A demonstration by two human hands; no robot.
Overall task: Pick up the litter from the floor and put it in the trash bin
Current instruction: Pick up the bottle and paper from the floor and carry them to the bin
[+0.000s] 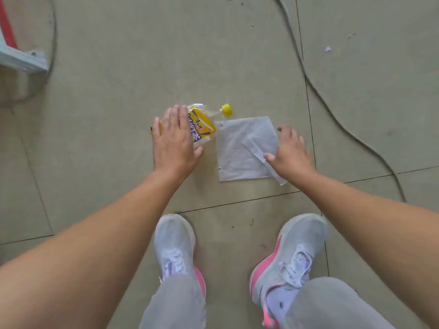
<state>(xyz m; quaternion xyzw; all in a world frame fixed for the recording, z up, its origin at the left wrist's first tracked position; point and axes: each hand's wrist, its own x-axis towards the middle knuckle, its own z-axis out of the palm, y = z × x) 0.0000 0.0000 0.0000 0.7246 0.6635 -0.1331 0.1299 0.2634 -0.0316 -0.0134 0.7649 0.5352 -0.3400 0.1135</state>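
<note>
A crushed clear plastic bottle with a yellow and purple label and a yellow cap lies on the tiled floor. My left hand is spread over its left part, fingers straight, thumb by its near edge; the hand hides that end. Right of the bottle lies a flat clear plastic bag with a folded flap. My right hand hovers over the bag's right edge with fingers apart, the thumb touching the flap. No trash bin is in view.
A dark cable snakes across the floor on the right. A grey metal frame foot with a red part stands at the far left. A small white scrap lies far right. My two shoes stand just below the litter.
</note>
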